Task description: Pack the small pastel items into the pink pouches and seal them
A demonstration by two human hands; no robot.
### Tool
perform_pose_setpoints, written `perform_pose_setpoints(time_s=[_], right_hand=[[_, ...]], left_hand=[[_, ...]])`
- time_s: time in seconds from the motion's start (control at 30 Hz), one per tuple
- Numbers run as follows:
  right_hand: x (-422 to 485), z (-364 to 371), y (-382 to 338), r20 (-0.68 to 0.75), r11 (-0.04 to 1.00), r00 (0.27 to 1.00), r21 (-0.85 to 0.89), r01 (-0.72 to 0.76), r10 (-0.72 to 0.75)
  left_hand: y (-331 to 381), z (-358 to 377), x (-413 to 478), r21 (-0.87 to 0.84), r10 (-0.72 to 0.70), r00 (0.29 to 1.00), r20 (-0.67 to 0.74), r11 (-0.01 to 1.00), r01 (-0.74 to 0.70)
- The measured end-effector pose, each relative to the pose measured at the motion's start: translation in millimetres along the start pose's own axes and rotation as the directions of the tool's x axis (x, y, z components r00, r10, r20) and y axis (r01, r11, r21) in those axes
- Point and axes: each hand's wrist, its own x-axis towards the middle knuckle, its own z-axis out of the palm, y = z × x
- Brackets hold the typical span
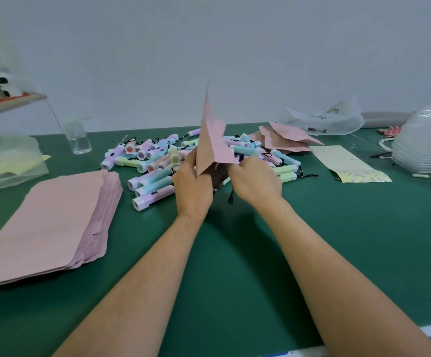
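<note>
A pink pouch [213, 140] stands tilted upright over the middle of the green table, its open mouth facing down toward me. My left hand [192, 188] grips the pouch's left lower edge. My right hand [257, 180] pinches the right lower edge and pulls the mouth apart. Behind and around both hands lies a heap of small pastel flashlights [155, 163] with black wrist cords. What is inside the pouch is hidden in shadow.
A thick stack of flat pink pouches [52, 222] lies at the left. More pink pouches [284, 139] lie at the back right, beside a dotted sticker sheet [343, 161], a clear bag [322, 119] and stacked clear plastic [428, 143]. A small clear bottle [79, 139] stands back left.
</note>
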Motion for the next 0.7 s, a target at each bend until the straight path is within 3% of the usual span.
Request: perform_pose_setpoints(time_s=[0.07, 0.13, 0.27, 0.37, 0.43, 0.57, 0.63, 0.7], right_hand=[[-8.3, -2.1, -7.2, 0.358, 0.902, 0.929, 0.365, -0.229, 0.091], [-12.4, -2.7, -10.7, 0.496, 0.784, 0.868, 0.54, -0.306, -0.004], [-9.5, -0.7, -14.0, 0.33, 0.573, 0.944, 0.778, -0.256, -0.027], [-5.5, 3.3, -16.6, 0.035, 0.408, 0.999, 0.912, -0.035, 0.009], [0.2, 4.5, -12.1, -0.11, 0.459, 0.994, 0.884, 0.086, 0.026], [10.0, 11.1, 6.7, -0.085, 0.704, 0.994, 0.71, 0.017, 0.062], [13.0, 13.8, 17.9, -0.205, 0.819, 0.976, 0.571, 0.062, 0.07], [16.2, 15.5, 29.8, -0.335, 0.941, 0.941, 0.305, 0.15, -0.042]], left_hand=[[1.0, 2.2, -1.2, 0.038, -0.008, 1.0, 0.018, 0.999, 0.007], [1.8, 4.0, -3.3, 0.068, 0.017, 0.999, 0.033, 0.998, -0.019], [-0.8, 6.2, -3.8, 0.049, 0.056, 0.991, 0.121, 0.997, -0.062], [-3.6, 4.7, -3.9, 0.126, 0.082, 0.982, 0.17, 0.987, -0.104], [0.4, 7.0, -5.5, 0.039, -0.015, 0.982, 0.188, 0.999, 0.007], [1.6, 6.4, -7.7, -0.031, -0.151, 0.984, 0.091, 0.987, 0.155], [-0.8, 3.5, -6.2, -0.074, -0.238, 0.971, 0.031, 0.968, 0.24], [-3.3, 1.3, -2.6, -0.149, -0.334, 0.943, 0.006, 0.932, 0.331]])
